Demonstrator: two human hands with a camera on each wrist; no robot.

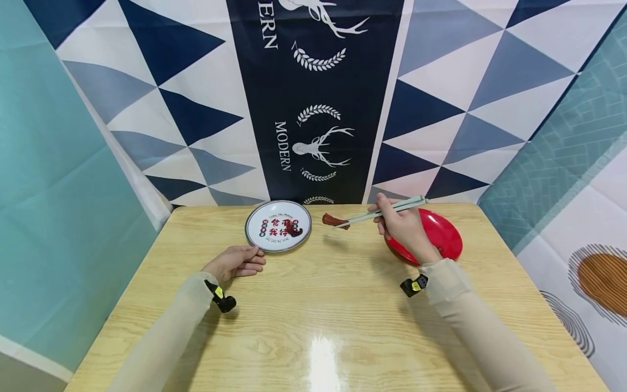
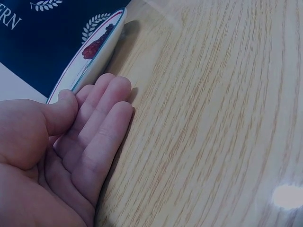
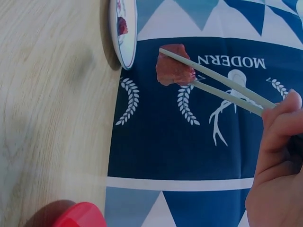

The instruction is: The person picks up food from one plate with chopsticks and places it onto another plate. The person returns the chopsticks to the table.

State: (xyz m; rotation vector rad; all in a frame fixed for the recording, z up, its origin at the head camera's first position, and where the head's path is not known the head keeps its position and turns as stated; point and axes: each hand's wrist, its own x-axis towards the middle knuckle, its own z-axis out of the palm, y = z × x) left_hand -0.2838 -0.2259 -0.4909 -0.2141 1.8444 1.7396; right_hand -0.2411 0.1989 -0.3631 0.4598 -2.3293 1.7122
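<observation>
My right hand (image 1: 404,228) grips a pair of pale green chopsticks (image 1: 379,214). Their tips pinch a reddish-brown piece of meat (image 1: 335,220), held above the table between the two plates; the right wrist view shows the chunk (image 3: 171,68) caught between both tips. At the left stands a white plate (image 1: 281,209) with red lettering and a dark rim. Another dark red piece (image 1: 294,230) lies on its right side. The thumb and forefinger of my left hand (image 1: 237,262) pinch the plate's near rim, the other fingers stretched out along the table (image 2: 203,118).
Beneath and behind my right hand sits a red plate (image 1: 449,231), partly covered by it, with a small dark bit near its front edge. A patterned cloth (image 1: 323,87) hangs behind the table's far edge. Both wrists carry small black cameras.
</observation>
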